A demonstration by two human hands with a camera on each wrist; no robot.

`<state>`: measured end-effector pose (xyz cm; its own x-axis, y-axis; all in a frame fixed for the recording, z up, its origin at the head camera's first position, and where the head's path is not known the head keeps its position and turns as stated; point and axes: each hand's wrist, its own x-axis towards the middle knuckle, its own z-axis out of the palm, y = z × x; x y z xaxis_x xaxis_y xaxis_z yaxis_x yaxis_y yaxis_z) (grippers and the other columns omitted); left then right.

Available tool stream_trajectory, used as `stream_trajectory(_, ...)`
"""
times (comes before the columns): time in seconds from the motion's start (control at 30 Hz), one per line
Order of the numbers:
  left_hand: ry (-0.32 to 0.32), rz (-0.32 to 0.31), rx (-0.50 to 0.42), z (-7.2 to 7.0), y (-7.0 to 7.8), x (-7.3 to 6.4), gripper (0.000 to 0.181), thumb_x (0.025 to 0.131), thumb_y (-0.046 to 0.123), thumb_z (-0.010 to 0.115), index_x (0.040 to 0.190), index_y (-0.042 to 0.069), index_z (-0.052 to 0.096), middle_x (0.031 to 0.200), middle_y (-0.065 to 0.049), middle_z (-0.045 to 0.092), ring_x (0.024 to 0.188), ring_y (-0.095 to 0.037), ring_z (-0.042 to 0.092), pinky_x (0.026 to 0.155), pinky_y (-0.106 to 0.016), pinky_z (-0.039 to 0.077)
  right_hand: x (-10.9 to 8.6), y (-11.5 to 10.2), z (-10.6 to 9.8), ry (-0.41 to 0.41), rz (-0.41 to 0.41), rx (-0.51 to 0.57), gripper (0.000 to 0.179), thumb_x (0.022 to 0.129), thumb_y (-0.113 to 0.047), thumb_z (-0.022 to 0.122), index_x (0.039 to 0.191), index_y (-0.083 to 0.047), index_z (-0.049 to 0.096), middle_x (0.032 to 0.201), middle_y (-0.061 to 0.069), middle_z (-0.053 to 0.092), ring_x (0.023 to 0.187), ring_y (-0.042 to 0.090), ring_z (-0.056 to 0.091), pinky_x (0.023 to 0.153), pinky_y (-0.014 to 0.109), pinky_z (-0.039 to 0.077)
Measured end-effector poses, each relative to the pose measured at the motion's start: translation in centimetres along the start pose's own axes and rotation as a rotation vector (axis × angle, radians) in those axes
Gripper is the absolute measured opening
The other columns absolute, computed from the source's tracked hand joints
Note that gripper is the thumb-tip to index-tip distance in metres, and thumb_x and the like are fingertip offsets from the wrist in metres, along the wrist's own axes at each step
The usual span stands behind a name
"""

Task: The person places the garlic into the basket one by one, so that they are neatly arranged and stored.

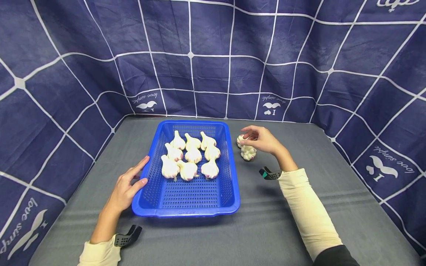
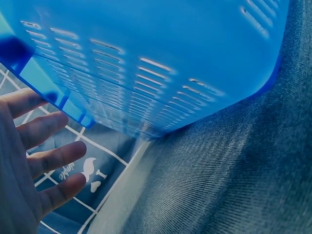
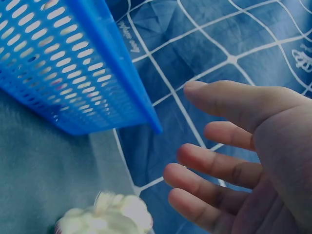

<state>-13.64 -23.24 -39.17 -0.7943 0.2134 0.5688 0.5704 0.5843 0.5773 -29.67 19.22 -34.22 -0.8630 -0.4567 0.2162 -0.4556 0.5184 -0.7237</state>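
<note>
Several white garlic bulbs (image 1: 188, 170) lie in rough rows inside a blue plastic basket (image 1: 186, 212). My left hand (image 1: 124, 188) is at the basket's left rim, fingers spread and loosely straight, with the thumb tip at the rim. To the right of the basket, two more garlic bulbs (image 1: 248, 153) lie together on the grey cloth. Just above them hovers my right hand (image 1: 261, 140), fingers loosely bent and apart. In the right wrist view its fingers (image 3: 209, 192) hold nothing, and a garlic bulb (image 3: 109, 217) shows below them.
Grey cloth (image 1: 299, 147) covers the tabletop. A dark blue curtain (image 1: 213, 74) with white grid lines stands behind and along both sides. The basket's front part shows its bare slotted floor (image 1: 191, 194).
</note>
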Motion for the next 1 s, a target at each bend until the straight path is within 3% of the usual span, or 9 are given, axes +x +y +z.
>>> stream_trajectory(0.2, -0.002, -0.017, -0.004, 0.0, 0.0, -0.1, 0.052, 0.079, -0.004, 0.055, 0.13, -0.006, 0.046, 0.13, -0.024, 0.047, 0.101, -0.013, 0.05, 0.074, -0.021, 0.042, -0.8, -0.3, -0.1, 0.069, 0.099, -0.01, 0.038, 0.079, -0.012, 0.07, 0.111, 0.006, 0.059, 0.091, 0.02, 0.065, 0.077, 0.031, 0.062, 0.068, 0.031, 0.048)
stream_trajectory(0.33, -0.002, -0.022, -0.011, 0.0, 0.0, -0.1, 0.052, 0.079, -0.004, 0.054, 0.13, -0.006, 0.046, 0.129, -0.024, 0.048, 0.102, -0.012, 0.05, 0.075, -0.02, 0.042, -1.2, 0.0, 0.1, 0.13, 0.159, 0.071, 0.034, 0.08, -0.009, 0.069, 0.105, 0.012, 0.059, 0.089, 0.025, 0.064, 0.075, 0.037, 0.061, 0.057, 0.028, 0.049)
stream_trajectory(0.43, -0.001, -0.016, -0.015, 0.0, -0.1, -0.1, 0.052, 0.079, -0.004, 0.054, 0.13, -0.006, 0.046, 0.128, -0.024, 0.05, 0.101, -0.013, 0.051, 0.075, -0.019, 0.042, -1.3, 1.5, 0.2, 0.161, 0.208, 0.158, 0.035, 0.081, -0.012, 0.068, 0.104, 0.013, 0.058, 0.09, 0.026, 0.063, 0.074, 0.033, 0.063, 0.056, 0.026, 0.05)
stream_trajectory(0.57, 0.002, -0.008, -0.013, 0.0, 0.0, 0.0, 0.052, 0.078, -0.004, 0.054, 0.13, -0.007, 0.046, 0.124, -0.025, 0.052, 0.1, -0.014, 0.051, 0.074, -0.02, 0.042, -1.3, 3.7, 0.6, 0.216, 0.286, 0.19, 0.035, 0.082, -0.02, 0.068, 0.102, 0.007, 0.059, 0.093, 0.027, 0.062, 0.073, 0.03, 0.064, 0.055, 0.024, 0.049)
stream_trajectory(0.77, 0.003, -0.004, -0.011, 0.0, -0.2, 0.0, 0.051, 0.078, -0.004, 0.054, 0.129, -0.008, 0.046, 0.122, -0.026, 0.053, 0.098, -0.015, 0.052, 0.075, -0.019, 0.042, -1.8, 5.3, 1.2, 0.342, 0.435, 0.158, 0.034, 0.08, -0.029, 0.069, 0.092, 0.002, 0.061, 0.091, 0.027, 0.063, 0.071, 0.034, 0.064, 0.058, 0.038, 0.052)
stream_trajectory(0.87, 0.001, -0.017, -0.009, 0.3, -1.5, -0.3, 0.053, 0.079, -0.003, 0.054, 0.131, -0.004, 0.046, 0.121, -0.024, 0.055, 0.098, -0.016, 0.052, 0.075, -0.02, 0.042, -2.0, 5.8, 1.6, 0.395, 0.51, 0.128, 0.036, 0.079, -0.035, 0.069, 0.087, 0.0, 0.063, 0.086, 0.022, 0.066, 0.061, 0.027, 0.064, 0.057, 0.039, 0.052)
stream_trajectory(1.0, -0.001, -0.036, 0.005, 0.8, -3.6, -0.8, 0.056, 0.08, 0.0, 0.056, 0.134, 0.004, 0.045, 0.12, -0.019, 0.057, 0.1, -0.011, 0.051, 0.076, -0.02, 0.041, -2.2, 6.5, 2.0, 0.402, 0.592, 0.122, 0.044, 0.078, -0.043, 0.067, 0.085, 0.0, 0.064, 0.078, 0.016, 0.068, 0.05, 0.016, 0.061, 0.051, 0.035, 0.052)
